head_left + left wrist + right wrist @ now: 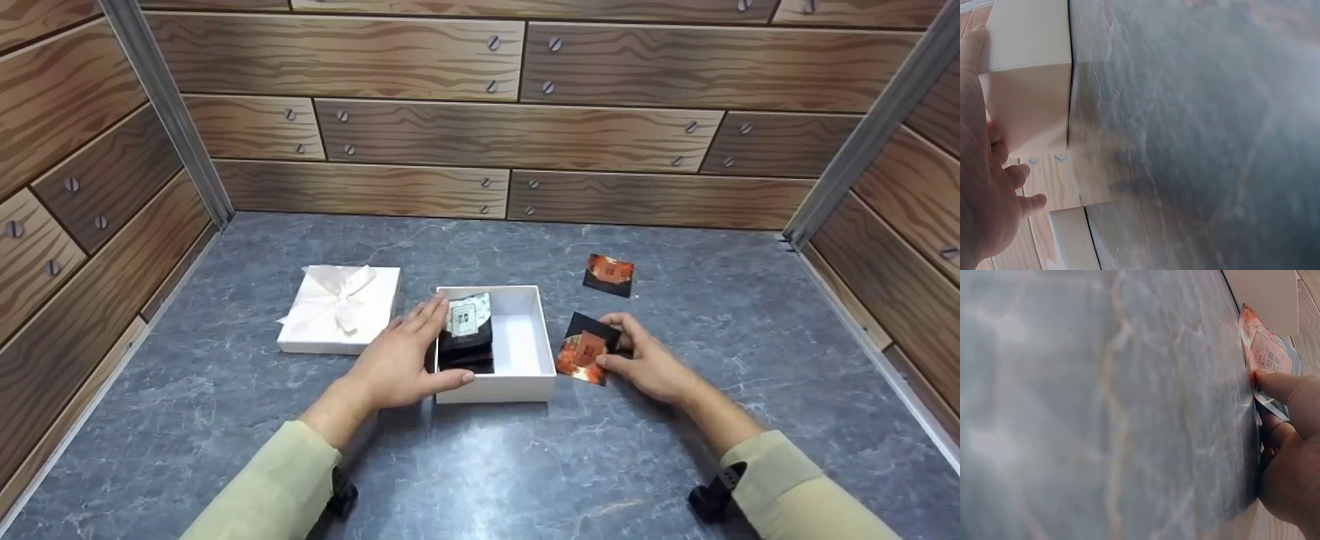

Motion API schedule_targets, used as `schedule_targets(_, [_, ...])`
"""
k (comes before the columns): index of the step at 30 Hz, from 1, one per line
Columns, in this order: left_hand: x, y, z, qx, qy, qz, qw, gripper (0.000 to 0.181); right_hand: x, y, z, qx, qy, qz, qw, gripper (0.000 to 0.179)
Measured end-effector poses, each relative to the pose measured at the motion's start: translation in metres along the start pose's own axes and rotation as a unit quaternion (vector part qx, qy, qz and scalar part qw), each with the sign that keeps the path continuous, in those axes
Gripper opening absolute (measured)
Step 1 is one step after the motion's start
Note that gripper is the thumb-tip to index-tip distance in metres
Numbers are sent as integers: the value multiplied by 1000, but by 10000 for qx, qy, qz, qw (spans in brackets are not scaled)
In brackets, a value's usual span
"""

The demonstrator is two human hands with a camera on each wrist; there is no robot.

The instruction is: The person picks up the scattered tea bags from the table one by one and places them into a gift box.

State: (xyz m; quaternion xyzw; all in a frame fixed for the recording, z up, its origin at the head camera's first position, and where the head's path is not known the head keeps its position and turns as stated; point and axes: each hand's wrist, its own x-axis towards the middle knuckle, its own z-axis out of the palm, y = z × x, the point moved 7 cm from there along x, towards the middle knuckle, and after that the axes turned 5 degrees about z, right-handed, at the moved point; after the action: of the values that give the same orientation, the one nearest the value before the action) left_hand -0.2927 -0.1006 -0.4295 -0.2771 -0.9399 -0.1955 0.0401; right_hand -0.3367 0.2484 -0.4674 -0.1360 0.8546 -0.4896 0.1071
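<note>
Worktop (480, 465): grey marble.
Lid (339, 307), white, bowed: left of centre.
Box (525, 352), white, open: at centre; black packets (466, 341) stacked in left half.
Left hand (397, 360): spread flat against box's left wall.
Right hand (649, 364): pinching orange-black sachet (589, 349) just right of box.
Second sachet (609, 274): toward rear edge, apart.

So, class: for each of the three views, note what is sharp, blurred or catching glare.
Head view: sharp, with soft glare on the table in front of the open box. Left wrist view: box wall fairly clear, table smeared. Right wrist view: table blurred, only the packet and fingertips in focus.
</note>
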Motion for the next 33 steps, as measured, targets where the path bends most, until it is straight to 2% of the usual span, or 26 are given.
schedule_targets(7, [0, -1, 1, 46, 74, 79, 9999, 115, 0, 1, -2, 654, -73, 44, 9978, 58])
schedule_targets(10, [0, 0, 1, 46, 48, 58, 10000, 115, 0, 3, -4, 942, -15, 159, 9954, 53])
schedule_targets(17, [0, -1, 1, 88, -101, -52, 9999, 117, 0, 5, -9, 871, 433, 247, 9949, 33])
schedule_targets(23, [0, 0, -1, 68, -58, -10, 10000, 116, 0, 5, -14, 1330, 965, 350, 9858, 34])
schedule_targets(27, [0, 0, 0, 76, -51, -7, 10000, 117, -2, 3, -18, 1435, 1355, 304, 9799, 33])
schedule_targets(33, [0, 0, -1, 69, -95, -45, 9999, 117, 1, -14, -25, 1394, 1646, -45, 9764, 32])
